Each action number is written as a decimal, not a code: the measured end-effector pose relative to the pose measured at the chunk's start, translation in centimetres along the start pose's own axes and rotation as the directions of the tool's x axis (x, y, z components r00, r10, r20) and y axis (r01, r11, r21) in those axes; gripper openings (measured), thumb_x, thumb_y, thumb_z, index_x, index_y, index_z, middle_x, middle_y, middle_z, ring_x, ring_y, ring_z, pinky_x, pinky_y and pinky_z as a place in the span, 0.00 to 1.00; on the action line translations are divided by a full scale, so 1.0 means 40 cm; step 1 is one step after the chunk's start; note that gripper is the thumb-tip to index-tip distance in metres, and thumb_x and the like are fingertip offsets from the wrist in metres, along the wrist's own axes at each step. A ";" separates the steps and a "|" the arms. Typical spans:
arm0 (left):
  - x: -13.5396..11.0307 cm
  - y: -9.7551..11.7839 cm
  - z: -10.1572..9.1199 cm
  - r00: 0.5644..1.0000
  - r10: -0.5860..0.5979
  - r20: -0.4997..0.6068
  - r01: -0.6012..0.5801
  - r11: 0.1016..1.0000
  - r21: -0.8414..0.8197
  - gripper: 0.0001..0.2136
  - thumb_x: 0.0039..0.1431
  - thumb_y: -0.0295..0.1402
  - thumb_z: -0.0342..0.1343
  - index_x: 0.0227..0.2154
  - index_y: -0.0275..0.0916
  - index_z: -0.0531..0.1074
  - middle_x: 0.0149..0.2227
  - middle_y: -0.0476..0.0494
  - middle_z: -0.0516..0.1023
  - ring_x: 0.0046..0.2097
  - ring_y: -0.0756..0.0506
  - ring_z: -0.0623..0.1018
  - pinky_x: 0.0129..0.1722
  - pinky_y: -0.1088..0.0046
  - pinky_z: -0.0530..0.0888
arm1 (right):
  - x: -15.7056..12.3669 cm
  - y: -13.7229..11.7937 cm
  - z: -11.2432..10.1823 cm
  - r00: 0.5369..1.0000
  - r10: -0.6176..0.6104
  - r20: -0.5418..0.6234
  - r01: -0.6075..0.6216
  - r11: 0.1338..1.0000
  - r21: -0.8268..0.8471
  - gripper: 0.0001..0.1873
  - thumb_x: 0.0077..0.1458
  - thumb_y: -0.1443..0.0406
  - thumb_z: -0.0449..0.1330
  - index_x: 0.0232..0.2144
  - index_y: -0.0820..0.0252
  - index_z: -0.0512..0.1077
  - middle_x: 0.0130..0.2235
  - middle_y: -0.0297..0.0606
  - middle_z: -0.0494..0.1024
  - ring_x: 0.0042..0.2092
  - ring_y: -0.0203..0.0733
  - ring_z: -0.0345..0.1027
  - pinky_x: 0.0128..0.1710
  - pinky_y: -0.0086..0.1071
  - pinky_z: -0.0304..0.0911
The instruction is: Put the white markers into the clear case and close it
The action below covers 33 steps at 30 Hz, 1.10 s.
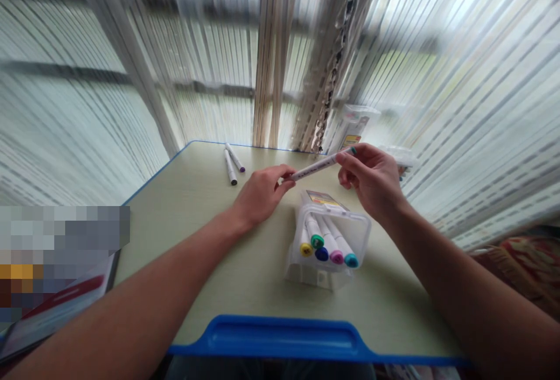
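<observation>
Marker (315, 167) is up over the desk (175, 275), just past the clear box (359, 229). The left grip (263, 193) pinches its left end and the right grip (373, 177) pinches its green end, maybe to keep it steady. The box's open side faces near, so the five pens (317, 241) inside seem easy to reach. Two more pens (230, 167) lie far left, perhaps to leave room.

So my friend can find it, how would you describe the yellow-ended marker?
On the pale desktop sits an open clear box. Inside it, the yellow-ended marker lies furthest left, its yellow end unlike its green, dark blue, pink and turquoise neighbours.
</observation>
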State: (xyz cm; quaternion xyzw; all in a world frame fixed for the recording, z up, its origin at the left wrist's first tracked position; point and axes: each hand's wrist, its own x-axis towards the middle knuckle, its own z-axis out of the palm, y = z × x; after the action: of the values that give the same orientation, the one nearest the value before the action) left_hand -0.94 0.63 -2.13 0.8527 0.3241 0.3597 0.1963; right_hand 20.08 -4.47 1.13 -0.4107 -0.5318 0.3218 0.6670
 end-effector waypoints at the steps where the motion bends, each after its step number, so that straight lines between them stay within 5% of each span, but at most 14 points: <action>1: 0.000 0.000 0.000 1.000 0.006 -0.005 -0.006 1.000 -0.001 0.11 0.63 0.33 0.53 0.45 0.39 0.76 0.42 0.44 0.82 0.38 0.46 0.79 0.42 0.70 0.73 | 0.002 0.002 -0.002 1.000 -0.001 -0.009 0.001 1.000 0.007 0.12 0.43 0.63 0.73 0.26 0.60 0.74 0.22 0.29 0.71 0.18 0.29 0.62 0.14 0.25 0.53; 10: 0.004 -0.004 0.002 0.998 0.031 -0.063 -0.029 0.999 0.035 0.11 0.65 0.32 0.50 0.45 0.37 0.74 0.44 0.42 0.80 0.42 0.44 0.78 0.47 0.68 0.73 | 0.010 0.019 -0.013 0.999 -0.011 -0.038 0.009 0.999 -0.050 0.12 0.43 0.60 0.73 0.29 0.59 0.77 0.23 0.29 0.73 0.18 0.29 0.61 0.14 0.25 0.55; 24: 0.002 -0.005 0.006 1.000 0.027 -0.001 -0.026 0.995 0.093 0.10 0.65 0.29 0.49 0.45 0.37 0.72 0.45 0.41 0.78 0.44 0.43 0.77 0.44 0.66 0.72 | -0.014 -0.001 0.006 0.993 -0.093 0.074 0.099 0.992 -0.082 0.15 0.38 0.62 0.76 0.33 0.55 0.81 0.24 0.31 0.76 0.18 0.30 0.63 0.14 0.27 0.57; 33: 0.001 -0.003 0.009 0.999 0.032 -0.014 -0.031 0.996 0.087 0.11 0.66 0.30 0.47 0.46 0.38 0.72 0.46 0.41 0.78 0.47 0.43 0.77 0.49 0.66 0.72 | -0.005 0.005 -0.001 0.995 -0.097 0.005 0.097 0.991 -0.095 0.13 0.40 0.61 0.75 0.31 0.55 0.80 0.25 0.31 0.76 0.18 0.29 0.61 0.14 0.27 0.57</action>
State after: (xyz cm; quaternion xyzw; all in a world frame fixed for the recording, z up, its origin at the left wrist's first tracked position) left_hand -0.68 0.71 -2.42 0.8625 0.3273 0.3550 0.1511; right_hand 20.08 -4.57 0.87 -0.4155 -0.5659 0.2634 0.6616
